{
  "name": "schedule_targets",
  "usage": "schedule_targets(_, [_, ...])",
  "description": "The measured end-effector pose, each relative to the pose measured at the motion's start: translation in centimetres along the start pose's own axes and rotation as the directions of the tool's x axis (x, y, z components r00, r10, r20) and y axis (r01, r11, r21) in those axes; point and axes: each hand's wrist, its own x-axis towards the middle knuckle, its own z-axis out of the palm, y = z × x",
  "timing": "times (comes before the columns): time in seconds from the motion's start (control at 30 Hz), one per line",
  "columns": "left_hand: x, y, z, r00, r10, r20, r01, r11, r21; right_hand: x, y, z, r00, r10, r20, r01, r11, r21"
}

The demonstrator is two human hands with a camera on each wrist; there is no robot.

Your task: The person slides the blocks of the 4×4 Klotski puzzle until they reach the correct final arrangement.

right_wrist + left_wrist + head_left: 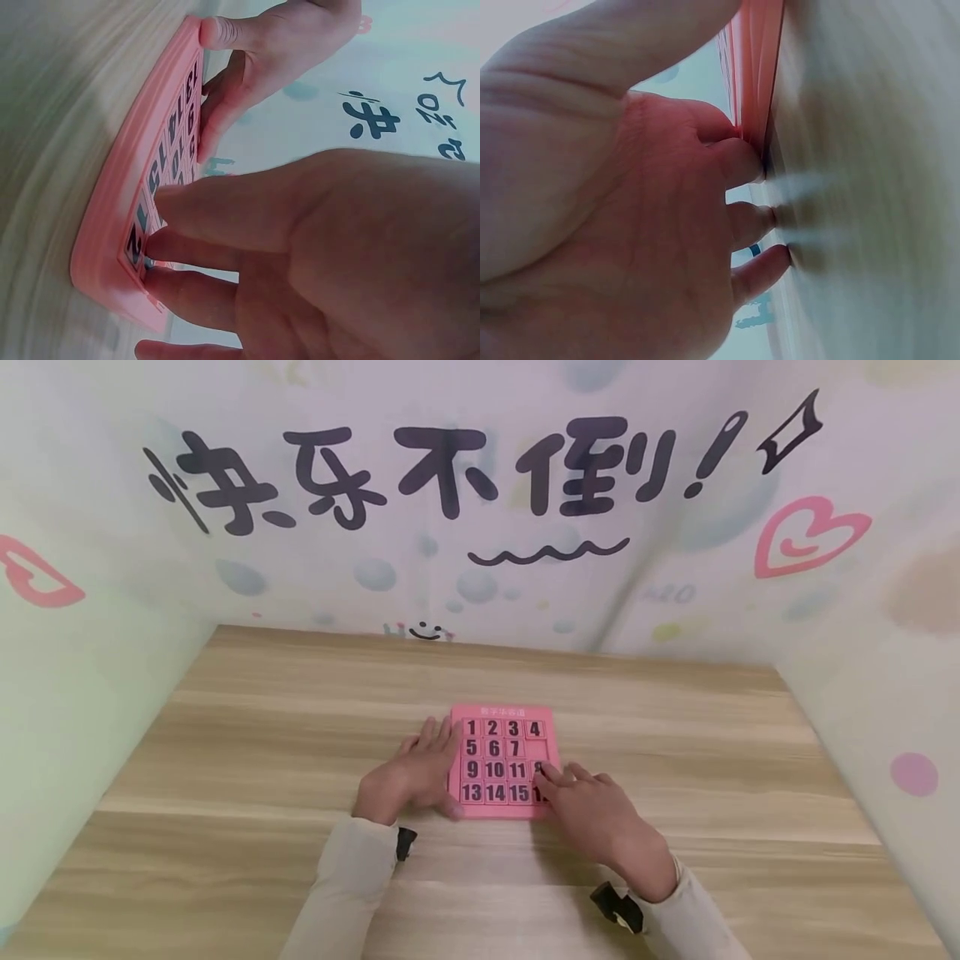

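Note:
A pink number sliding puzzle point(502, 812) lies flat on the table. Its top row reads 1 to 4, and the gap is at the right end of the second row. My left hand point(416, 772) rests along the puzzle's left edge, thumb by the near left corner, other fingertips down near the side. Over the right column, my right hand point(592, 810) touches the tile 8 point(537, 767) with its fingertips and partly covers the tile 12 point(135, 251). Its fingers are slightly bent in the right wrist view. The puzzle's side point(759, 67) shows beside the left fingers.
The wood-grain table point(262, 710) stretches around the puzzle on all sides. A white printed backdrop point(450, 585) with large black characters rises at its far edge, and walls stand left and right. Dark straps point(617, 907) sit at both wrists.

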Motion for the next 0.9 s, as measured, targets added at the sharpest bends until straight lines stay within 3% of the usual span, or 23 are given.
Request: schedule_targets(0.9, [0.1, 0.2, 0.0, 1.0, -0.018, 0.009, 0.019, 0.999, -0.045, 1.8, 0.8, 0.1, 0.998, -0.033, -0.062, 0.031, 0.999, -0.026])
